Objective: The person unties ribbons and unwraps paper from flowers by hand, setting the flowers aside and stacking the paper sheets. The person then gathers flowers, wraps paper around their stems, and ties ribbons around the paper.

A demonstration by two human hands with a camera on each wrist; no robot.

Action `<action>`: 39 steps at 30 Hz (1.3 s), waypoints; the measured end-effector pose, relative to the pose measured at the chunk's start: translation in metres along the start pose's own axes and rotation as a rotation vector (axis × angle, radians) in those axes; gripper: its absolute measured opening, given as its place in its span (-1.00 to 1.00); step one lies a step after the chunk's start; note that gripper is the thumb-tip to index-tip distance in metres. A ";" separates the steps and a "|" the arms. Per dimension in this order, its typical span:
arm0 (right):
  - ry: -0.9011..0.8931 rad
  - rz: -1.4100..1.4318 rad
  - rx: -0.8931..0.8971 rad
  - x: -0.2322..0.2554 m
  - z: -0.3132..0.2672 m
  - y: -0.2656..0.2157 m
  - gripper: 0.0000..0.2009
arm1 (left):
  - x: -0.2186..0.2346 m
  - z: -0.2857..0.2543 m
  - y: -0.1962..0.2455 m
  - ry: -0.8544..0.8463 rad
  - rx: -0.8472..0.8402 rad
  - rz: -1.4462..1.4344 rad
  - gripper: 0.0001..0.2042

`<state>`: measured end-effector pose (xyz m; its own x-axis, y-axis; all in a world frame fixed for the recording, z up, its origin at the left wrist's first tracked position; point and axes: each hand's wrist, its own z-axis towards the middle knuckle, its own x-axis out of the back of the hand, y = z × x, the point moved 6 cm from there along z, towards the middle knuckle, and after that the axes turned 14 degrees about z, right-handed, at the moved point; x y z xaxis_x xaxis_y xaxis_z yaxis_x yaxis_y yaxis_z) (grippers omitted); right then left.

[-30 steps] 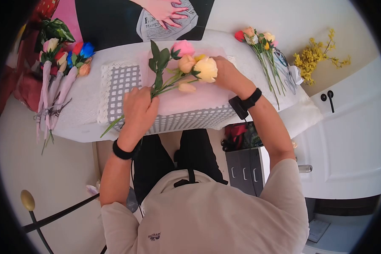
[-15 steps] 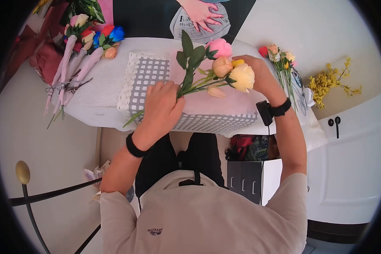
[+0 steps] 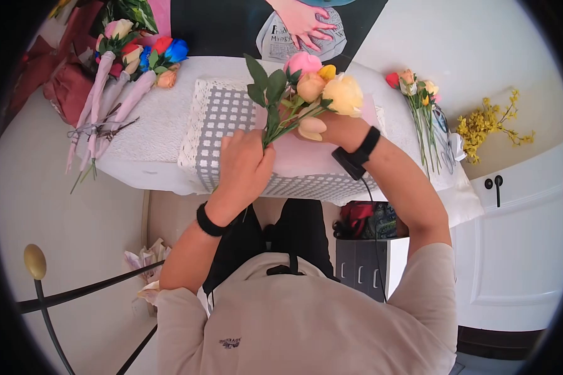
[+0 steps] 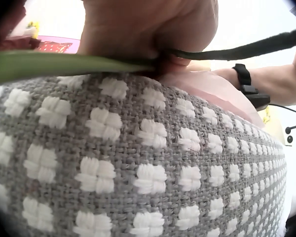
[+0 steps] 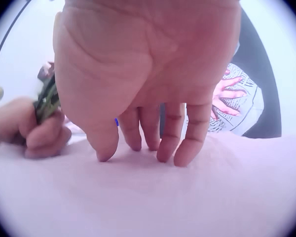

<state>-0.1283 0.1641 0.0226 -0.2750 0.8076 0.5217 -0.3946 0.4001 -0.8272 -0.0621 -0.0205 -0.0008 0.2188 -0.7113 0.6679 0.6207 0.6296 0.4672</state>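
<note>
My left hand (image 3: pixel 244 165) grips the green stems of a small bunch of artificial flowers. The bunch shows a pink rose (image 3: pixel 302 62), a peach rose (image 3: pixel 309 87), a cream rose (image 3: pixel 344 95), a yellow bud (image 3: pixel 327 72) and a pale peach bud (image 3: pixel 311 128), with dark green leaves (image 3: pixel 256 72) at its left. Beneath it lies a sheet of pale pink wrapping paper (image 3: pixel 300 156). My right hand (image 5: pixel 148 64) extends its fingers downward, fingertips on the paper; in the head view the flowers partly cover this hand.
A grey-and-white checked cloth (image 3: pixel 228 115) lies under the paper. At left are wrapped flower bundles (image 3: pixel 94 97); at right, loose flower stems (image 3: pixel 426 134) beside scissors (image 3: pixel 446 153) and a yellow sprig (image 3: pixel 488 125). A picture (image 3: pixel 231 31) stands behind the table.
My right hand has moved left across the paper, from near its right side to behind the flowers. The flower heads have shifted slightly left; the left hand keeps its hold. The head view has turned.
</note>
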 end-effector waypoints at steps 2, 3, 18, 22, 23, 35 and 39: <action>-0.008 -0.030 0.010 0.000 -0.001 0.004 -0.71 | 0.002 0.000 0.005 0.053 -0.034 0.086 -0.89; -0.014 -0.063 0.027 0.000 0.000 0.002 -0.70 | 0.002 0.000 0.005 0.053 -0.037 0.086 -0.89; 0.039 -0.519 0.254 0.008 -0.046 -0.044 -0.69 | -0.009 -0.002 0.000 0.075 -0.044 0.178 -0.89; 0.027 -0.637 -0.136 0.034 -0.095 -0.026 -0.63 | -0.010 -0.002 -0.002 0.040 -0.040 0.163 -0.87; 0.077 -0.655 -0.164 0.041 -0.106 -0.022 -0.61 | -0.010 -0.001 -0.003 0.016 -0.026 0.140 -0.86; 0.284 -0.722 -0.038 0.053 -0.126 -0.013 -0.58 | 0.031 0.017 0.000 -0.058 0.132 -0.133 -0.85; 0.427 -0.705 0.158 0.048 -0.136 -0.070 -0.61 | 0.065 0.019 0.034 0.016 0.224 -0.233 -0.86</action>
<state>0.0049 0.2341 0.0771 0.4251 0.4988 0.7553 -0.4770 0.8326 -0.2814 -0.0412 -0.0397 0.0698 0.1029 -0.8482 0.5195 0.4747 0.5008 0.7238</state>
